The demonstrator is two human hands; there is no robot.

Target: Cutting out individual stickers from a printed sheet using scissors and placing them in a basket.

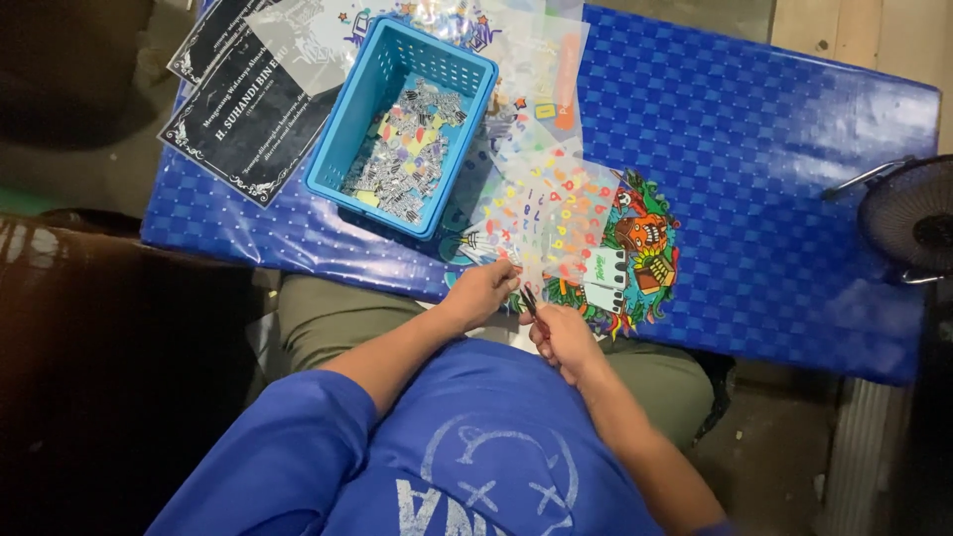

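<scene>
Scissors [530,301], small and dark, sit in the right hand [566,339], whose fingers close around the handles; the blades touch the near edge of a colourful sticker sheet [556,213]. The left hand [480,292] pinches that same near edge, probably to keep it steady at the counter [774,199] edge. To the far left stands a blue basket [342,134] with small cut pieces inside. The pieces are too small to identify, and a fan [908,213] is cut off at right.

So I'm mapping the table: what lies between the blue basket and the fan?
In the head view, colourful sticker sheets lie between the blue basket and the fan, then bare blue tablecloth.
</scene>
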